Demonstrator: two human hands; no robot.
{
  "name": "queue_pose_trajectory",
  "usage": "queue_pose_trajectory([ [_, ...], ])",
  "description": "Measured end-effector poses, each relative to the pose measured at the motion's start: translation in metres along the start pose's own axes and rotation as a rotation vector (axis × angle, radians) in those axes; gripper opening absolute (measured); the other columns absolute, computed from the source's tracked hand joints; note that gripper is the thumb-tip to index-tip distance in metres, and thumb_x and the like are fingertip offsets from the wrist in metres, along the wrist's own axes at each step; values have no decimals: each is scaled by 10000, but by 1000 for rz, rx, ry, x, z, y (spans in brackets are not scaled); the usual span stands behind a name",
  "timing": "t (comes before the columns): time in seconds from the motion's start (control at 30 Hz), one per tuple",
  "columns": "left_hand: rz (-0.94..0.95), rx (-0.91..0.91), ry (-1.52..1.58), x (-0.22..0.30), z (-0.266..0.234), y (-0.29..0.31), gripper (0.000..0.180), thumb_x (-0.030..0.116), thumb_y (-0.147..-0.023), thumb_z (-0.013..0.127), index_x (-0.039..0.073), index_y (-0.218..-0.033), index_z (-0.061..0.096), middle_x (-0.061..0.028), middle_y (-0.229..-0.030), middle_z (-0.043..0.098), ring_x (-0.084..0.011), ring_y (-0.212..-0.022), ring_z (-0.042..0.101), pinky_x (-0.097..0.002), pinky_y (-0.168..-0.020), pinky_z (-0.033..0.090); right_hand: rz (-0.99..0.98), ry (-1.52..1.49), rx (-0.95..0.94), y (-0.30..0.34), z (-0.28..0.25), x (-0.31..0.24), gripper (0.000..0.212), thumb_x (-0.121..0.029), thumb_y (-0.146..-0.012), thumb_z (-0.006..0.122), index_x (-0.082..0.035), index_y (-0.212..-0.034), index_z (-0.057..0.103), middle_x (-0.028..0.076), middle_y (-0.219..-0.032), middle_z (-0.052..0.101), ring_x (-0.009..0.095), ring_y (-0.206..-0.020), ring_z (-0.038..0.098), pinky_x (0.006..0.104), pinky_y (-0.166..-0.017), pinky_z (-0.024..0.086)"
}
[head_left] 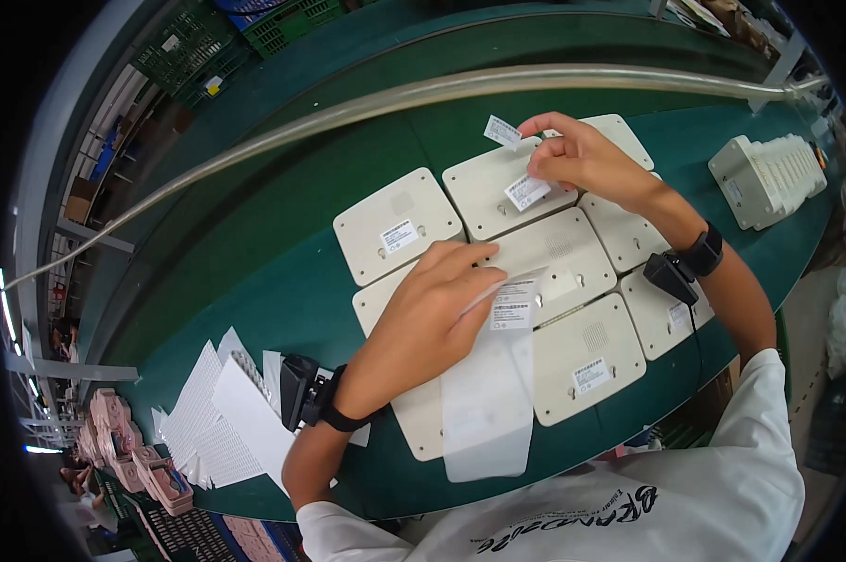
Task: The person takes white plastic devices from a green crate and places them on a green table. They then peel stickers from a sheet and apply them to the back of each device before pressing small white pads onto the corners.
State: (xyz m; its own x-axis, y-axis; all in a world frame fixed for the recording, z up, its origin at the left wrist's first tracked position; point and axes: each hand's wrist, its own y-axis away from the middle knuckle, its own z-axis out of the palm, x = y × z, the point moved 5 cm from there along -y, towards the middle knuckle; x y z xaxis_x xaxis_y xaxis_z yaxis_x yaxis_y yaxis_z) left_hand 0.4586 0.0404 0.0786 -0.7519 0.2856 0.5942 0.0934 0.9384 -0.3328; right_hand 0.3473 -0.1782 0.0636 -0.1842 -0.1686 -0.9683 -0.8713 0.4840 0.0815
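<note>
My left hand point(432, 314) pinches a translucent backing strip point(487, 412) with small white printed labels point(512, 314) near its upper end. The strip hangs over the cream plastic panels. My right hand point(582, 161) is above the far middle panel point(474, 192), its fingers curled. A single white label point(503, 131) clings at its index fingertip. Another label point(526, 191) shows just below the thumb; I cannot tell whether it is stuck to the panel. Labels also sit on the far left panel point(367, 225) and the near right panel point(587, 342).
Stacked cream housings point(768, 178) stand at the right of the green table point(282, 281). White sheets point(222, 412) lie at the left, beside my left forearm. A metal rail point(423, 94) runs along the far side. Pink trays point(128, 436) and green crates point(189, 56) stand beyond.
</note>
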Motion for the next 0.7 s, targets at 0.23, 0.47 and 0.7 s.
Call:
queue_pose_trajectory([
  [0.23, 102, -95, -251, -24, 33, -38, 346, 26, -762, 719, -32, -1096, 646, -147, -1263, 631, -339, -1055, 603, -411, -906, 516, -37, -54, 131, -3, -5, 21, 456, -69, -920, 649, -27, -1338, 471, 23, -889, 647, 47, -773, 533, 216, -634, 421],
  [0.47, 94, -44, -407, -32, 44, -31, 453, 46, -639, 742, -35, -1073, 640, -166, -1250, 636, -339, -1069, 610, -405, -883, 538, 32, -152, 151, -6, 5, 34, 478, -80, -915, 690, -5, -1324, 455, 58, -895, 673, 87, -799, 601, 237, -671, 472],
  [0.7, 98, -118, -429, -27, 45, -33, 481, 52, -610, 739, -38, -1072, 639, -181, -1249, 634, -333, -1055, 621, -401, -858, 555, 44, -167, 180, -6, 4, 36, 456, -75, -917, 687, -1, -1301, 452, 70, -883, 684, 106, -811, 624, 248, -692, 491],
])
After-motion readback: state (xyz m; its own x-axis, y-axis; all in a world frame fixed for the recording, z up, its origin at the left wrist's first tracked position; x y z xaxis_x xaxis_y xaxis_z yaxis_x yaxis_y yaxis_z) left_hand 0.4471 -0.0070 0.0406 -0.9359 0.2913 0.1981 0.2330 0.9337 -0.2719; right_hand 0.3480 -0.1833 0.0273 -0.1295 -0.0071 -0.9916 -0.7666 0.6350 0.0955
